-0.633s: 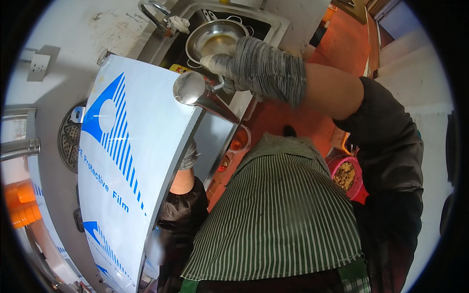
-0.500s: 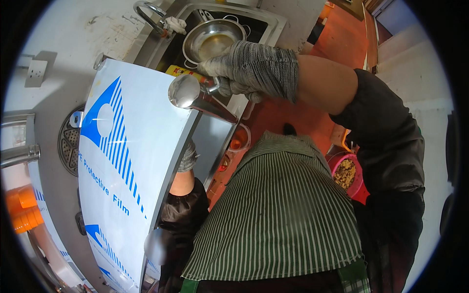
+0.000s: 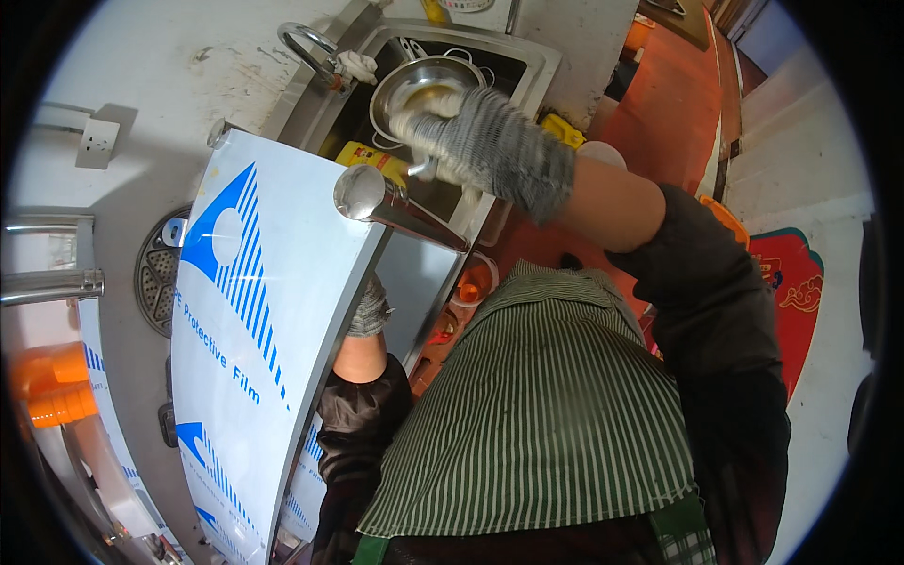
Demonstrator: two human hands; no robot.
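Observation:
A steel table or shelf unit with a film-covered white and blue panel (image 3: 254, 311) is tipped on its side before me. From its upper corner sticks a round steel leg (image 3: 363, 193). My right hand (image 3: 471, 141), in a grey knit glove, is beside that leg's end with its fingers curled. A small bent metal piece (image 3: 424, 169) shows at the fingers, its kind unclear. Behind the panel's edge is my left hand (image 3: 372, 311), also gloved, near a lower steel surface (image 3: 414, 282). Its fingers are mostly hidden.
Beyond the leg, a sink (image 3: 527, 71) with a tap (image 3: 311, 38) holds a steel pan (image 3: 386, 99) and a yellow package (image 3: 372, 158). A bucket (image 3: 485, 273) with orange contents stands on the red floor. Orange tubs (image 3: 61, 386) are at the far left; a red board (image 3: 791, 292) leans right.
My right hand has turned and lifted slightly away from the leg's end. My view has shifted a little, and the red board shows at the right. The left hand stays behind the panel.

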